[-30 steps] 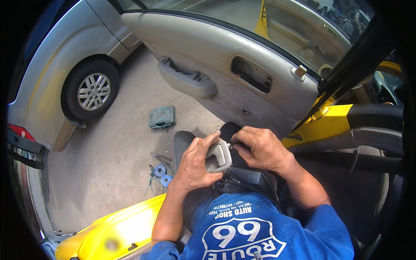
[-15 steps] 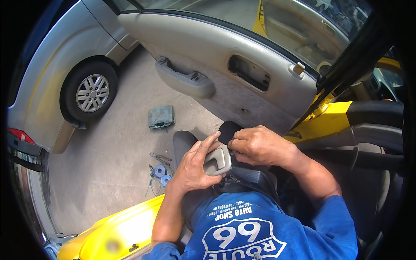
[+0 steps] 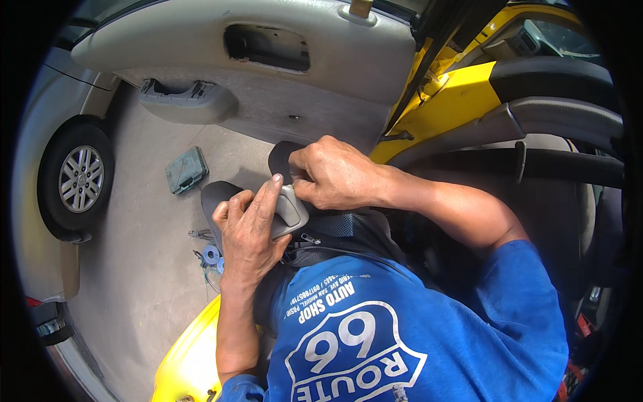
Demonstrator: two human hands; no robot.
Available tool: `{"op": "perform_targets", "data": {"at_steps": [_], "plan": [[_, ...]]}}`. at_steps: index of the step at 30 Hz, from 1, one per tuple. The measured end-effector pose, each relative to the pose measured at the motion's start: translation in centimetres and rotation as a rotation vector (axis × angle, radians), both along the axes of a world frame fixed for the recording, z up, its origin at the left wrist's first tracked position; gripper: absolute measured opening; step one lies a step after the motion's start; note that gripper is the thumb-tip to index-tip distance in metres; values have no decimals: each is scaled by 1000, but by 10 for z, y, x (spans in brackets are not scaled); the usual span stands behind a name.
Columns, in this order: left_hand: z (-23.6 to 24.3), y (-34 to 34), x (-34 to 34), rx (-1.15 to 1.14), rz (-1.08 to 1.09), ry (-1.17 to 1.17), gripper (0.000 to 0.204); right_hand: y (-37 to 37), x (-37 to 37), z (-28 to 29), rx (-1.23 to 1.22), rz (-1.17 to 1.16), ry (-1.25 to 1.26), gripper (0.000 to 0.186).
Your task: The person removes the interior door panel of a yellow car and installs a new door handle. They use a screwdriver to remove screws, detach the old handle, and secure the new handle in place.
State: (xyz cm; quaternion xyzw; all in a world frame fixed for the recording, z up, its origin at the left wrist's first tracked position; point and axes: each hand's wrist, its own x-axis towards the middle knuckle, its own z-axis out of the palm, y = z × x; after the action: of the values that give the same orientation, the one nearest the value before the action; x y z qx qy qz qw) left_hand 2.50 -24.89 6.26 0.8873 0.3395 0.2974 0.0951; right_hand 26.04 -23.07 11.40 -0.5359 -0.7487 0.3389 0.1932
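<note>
Over my lap, my left hand [image 3: 249,231] grips a beige-grey inside door handle [image 3: 291,213], fingers along its far side and thumb at its near edge. The recessed pull of the handle faces up. My right hand [image 3: 333,173] is closed, its fingertips pinched together at the right end of the handle. Whatever those fingertips hold is hidden behind the knuckles. In front of me is the open car door's trim panel [image 3: 355,63], with a rectangular opening [image 3: 268,48] and a grey armrest [image 3: 191,106] below it.
On the concrete floor lie a green tool case [image 3: 187,170], pliers [image 3: 199,234] and blue rolls of tape [image 3: 211,254]. A parked van's wheel [image 3: 81,178] is at the left. The yellow door sill [image 3: 445,100] and a dark seat [image 3: 462,181] are at my right.
My view has swung, so the door, floor items and hands appear farther left. The left hand still holds the handle, and the right hand stays pinched at its end.
</note>
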Motion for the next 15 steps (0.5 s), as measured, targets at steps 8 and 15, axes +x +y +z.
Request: {"op": "perform_targets", "data": {"at_steps": [8, 15], "plan": [[-26, -7, 14, -14, -117, 59, 111, -19, 21, -42, -903, -426, 576, 25], [-8, 7, 12, -577, -145, -143, 116, -20, 46, -29, 138, 103, 259, 15]]}}
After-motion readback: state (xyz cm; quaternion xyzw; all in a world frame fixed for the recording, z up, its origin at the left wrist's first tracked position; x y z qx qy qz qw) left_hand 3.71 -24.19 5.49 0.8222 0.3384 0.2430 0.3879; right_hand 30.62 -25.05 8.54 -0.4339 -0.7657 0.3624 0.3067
